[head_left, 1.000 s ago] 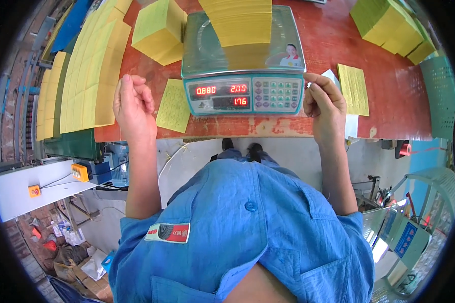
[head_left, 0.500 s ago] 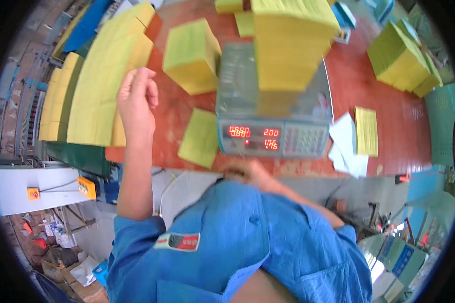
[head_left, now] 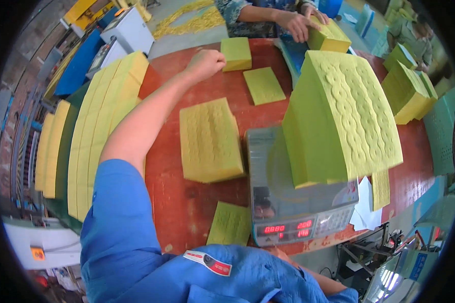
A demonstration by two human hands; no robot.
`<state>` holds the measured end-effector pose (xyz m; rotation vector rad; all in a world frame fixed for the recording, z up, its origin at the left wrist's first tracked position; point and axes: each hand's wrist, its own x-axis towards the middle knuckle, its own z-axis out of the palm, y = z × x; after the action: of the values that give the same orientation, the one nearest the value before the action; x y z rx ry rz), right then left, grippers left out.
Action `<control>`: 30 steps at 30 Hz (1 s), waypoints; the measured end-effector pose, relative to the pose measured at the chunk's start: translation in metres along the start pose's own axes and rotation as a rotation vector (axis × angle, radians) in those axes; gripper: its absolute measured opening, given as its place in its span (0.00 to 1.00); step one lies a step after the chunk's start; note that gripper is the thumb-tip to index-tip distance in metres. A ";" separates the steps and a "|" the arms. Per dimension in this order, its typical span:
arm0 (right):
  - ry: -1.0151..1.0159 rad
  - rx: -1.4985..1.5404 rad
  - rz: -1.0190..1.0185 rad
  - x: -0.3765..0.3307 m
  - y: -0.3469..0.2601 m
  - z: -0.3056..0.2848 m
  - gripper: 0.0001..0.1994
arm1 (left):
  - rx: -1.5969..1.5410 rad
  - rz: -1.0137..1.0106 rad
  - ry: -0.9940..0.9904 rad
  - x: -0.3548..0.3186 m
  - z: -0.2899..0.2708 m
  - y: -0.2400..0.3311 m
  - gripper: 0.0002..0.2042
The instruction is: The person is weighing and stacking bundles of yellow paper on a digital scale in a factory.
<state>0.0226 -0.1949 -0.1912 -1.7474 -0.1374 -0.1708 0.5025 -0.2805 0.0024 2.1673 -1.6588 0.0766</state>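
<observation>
My left hand (head_left: 207, 64) is stretched over the far part of the table, its fingers curled closed, with nothing visible in them. It is beside the left edge of a small stack of yellow sheets (head_left: 236, 52); whether they touch I cannot tell. Of my right arm (head_left: 321, 282) part shows low by my shirt; the hand is mostly hidden near the table's front edge. A tall stack of embossed yellow sheets (head_left: 356, 111) stands on a digital scale (head_left: 270, 177) with lit red digits. Left of the scale is another yellow block (head_left: 211, 139).
Long rows of yellow blocks (head_left: 103, 126) line the left side. Single yellow sheets (head_left: 264, 86) lie on the red table (head_left: 169, 212). Across it, a co-worker's hands (head_left: 298, 24) touch a yellow stack (head_left: 329, 36). More stacks (head_left: 407, 93) and white papers (head_left: 364, 207) are at right.
My left hand has reached forward and right, from beside the left rows to the small far stack. The view has tilted up, bringing the co-worker into sight. My right hand has become mostly hidden.
</observation>
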 end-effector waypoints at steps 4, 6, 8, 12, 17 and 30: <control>0.075 0.004 0.048 0.018 0.021 -0.012 0.13 | 0.128 0.101 -0.043 0.052 0.050 -0.043 0.11; 0.107 0.010 0.078 0.024 0.029 -0.016 0.13 | 0.149 0.163 0.041 0.071 0.067 -0.052 0.13; 0.134 0.017 0.110 0.028 0.035 -0.019 0.13 | 0.197 0.055 -0.057 0.084 0.079 -0.055 0.18; 0.156 0.034 0.182 0.024 0.041 -0.028 0.13 | 0.281 0.001 -0.204 0.098 0.093 -0.055 0.16; 0.169 0.081 0.255 0.016 0.036 -0.025 0.13 | 0.290 0.199 -0.115 0.105 0.094 -0.073 0.09; 0.197 0.133 0.249 0.024 0.002 -0.036 0.13 | 0.410 0.031 0.196 0.088 0.024 -0.048 0.07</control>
<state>0.0449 -0.2303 -0.1825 -1.5900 0.2073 -0.1467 0.5680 -0.3594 -0.0079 2.3277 -1.6743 0.6704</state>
